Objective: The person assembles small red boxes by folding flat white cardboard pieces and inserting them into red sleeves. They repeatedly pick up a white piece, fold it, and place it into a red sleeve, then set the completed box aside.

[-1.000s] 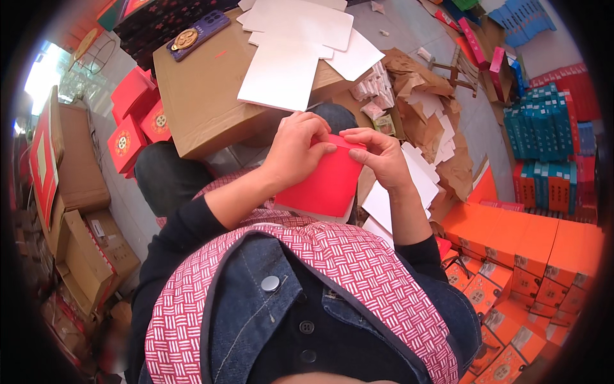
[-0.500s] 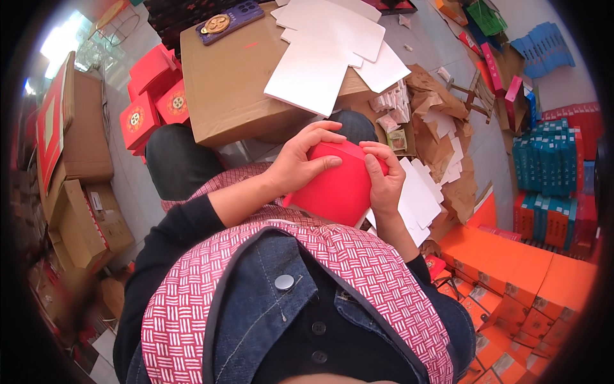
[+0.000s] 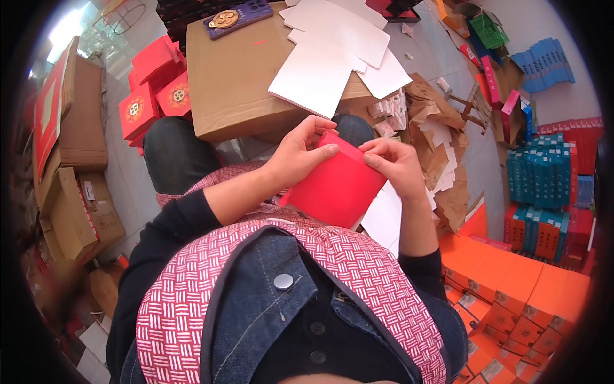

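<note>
A plain red cardboard box point(image 3: 334, 189) rests above my lap, with a narrow flap along its far edge. My left hand point(image 3: 297, 153) is closed on its far left corner, thumb on the near face and fingers behind. At the far right corner my right hand point(image 3: 398, 165) pinches the flap edge between thumb and fingers. The underside of the box and some fingertips are hidden. Just beyond my hands lie white die-cut card sheets point(image 3: 313, 77), stacked loosely on a large brown carton point(image 3: 233, 89). More white card point(image 3: 384, 221) shows beside the red box, under my right arm.
A phone point(image 3: 236, 18) lies on the carton's far left. Finished red boxes point(image 3: 139, 110) are piled left of my knee point(image 3: 176, 150). Crumpled brown paper point(image 3: 432, 109) sits to the right. Orange boxes point(image 3: 511, 269) and teal boxes point(image 3: 540, 166) are stacked farther right; opened cartons point(image 3: 77, 205) stand left.
The red box has tilted so its far edge slopes down to the right, showing the flap flatter. My right hand has shifted right and turned, its fingers now pinching the edge.
</note>
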Available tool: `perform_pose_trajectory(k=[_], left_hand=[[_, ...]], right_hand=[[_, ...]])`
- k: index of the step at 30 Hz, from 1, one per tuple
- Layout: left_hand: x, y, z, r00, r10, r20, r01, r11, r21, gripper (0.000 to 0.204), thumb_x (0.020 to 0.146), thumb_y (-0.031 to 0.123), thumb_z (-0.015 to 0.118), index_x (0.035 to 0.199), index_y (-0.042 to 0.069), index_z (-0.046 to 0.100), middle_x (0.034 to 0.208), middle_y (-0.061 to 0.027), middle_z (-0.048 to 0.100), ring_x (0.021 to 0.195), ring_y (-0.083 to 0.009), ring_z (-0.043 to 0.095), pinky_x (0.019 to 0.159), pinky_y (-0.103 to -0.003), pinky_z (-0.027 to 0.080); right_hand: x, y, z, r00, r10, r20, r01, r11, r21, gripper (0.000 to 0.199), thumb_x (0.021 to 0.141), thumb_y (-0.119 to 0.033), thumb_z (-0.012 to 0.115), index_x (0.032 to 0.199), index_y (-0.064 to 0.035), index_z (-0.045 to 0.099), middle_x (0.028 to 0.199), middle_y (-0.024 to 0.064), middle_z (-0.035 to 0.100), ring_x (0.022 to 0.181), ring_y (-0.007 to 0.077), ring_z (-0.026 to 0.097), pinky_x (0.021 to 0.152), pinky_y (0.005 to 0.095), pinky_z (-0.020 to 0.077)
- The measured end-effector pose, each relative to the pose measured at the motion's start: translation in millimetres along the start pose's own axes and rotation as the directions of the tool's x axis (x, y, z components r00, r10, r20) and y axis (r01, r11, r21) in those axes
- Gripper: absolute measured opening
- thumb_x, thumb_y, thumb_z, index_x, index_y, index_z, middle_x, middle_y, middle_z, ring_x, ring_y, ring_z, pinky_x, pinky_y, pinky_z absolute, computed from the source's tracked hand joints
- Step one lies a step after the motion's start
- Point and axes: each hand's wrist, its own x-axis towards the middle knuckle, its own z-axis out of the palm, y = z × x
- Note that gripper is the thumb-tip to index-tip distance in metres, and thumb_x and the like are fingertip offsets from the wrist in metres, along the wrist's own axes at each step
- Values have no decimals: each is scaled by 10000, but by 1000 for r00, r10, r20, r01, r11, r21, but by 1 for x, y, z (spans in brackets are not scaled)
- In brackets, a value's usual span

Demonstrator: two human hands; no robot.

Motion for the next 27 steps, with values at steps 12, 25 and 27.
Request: perform_pose_trajectory(k=[12, 25, 27], left_hand=[[-5, -7, -6, 982, 178, 63, -177, 984, -18, 504, 922, 45, 611, 1353, 57, 348, 1320, -130, 470, 1164, -198, 556, 954, -324, 474], [-2, -12, -12, 966, 243, 92, -252, 962, 103, 216, 926, 3, 569, 1109, 47, 463, 1297, -104, 458, 1083, -163, 565, 915, -312, 490], [-2, -12, -14, 966, 241, 94, -252, 959, 127, 189, 925, -1, 565, 1087, 45, 478, 1293, -101, 463, 1074, -164, 566, 914, -311, 489]], right_hand=[[45, -17, 0, 930, -66, 361, 120, 984, -131, 362, 831, -20, 678, 1188, -80, 676, 1046, 45, 674, 927, 115, 603, 804, 259, 488], [48, -10, -5, 884, -208, 420, 321, 921, -220, 354, 789, 27, 669, 1117, -98, 717, 1077, 47, 644, 955, 135, 608, 810, 252, 478], [49, -2, -6, 872, -235, 429, 331, 929, -165, 375, 786, 32, 668, 1138, -92, 704, 1079, 43, 639, 955, 131, 604, 800, 253, 478]])
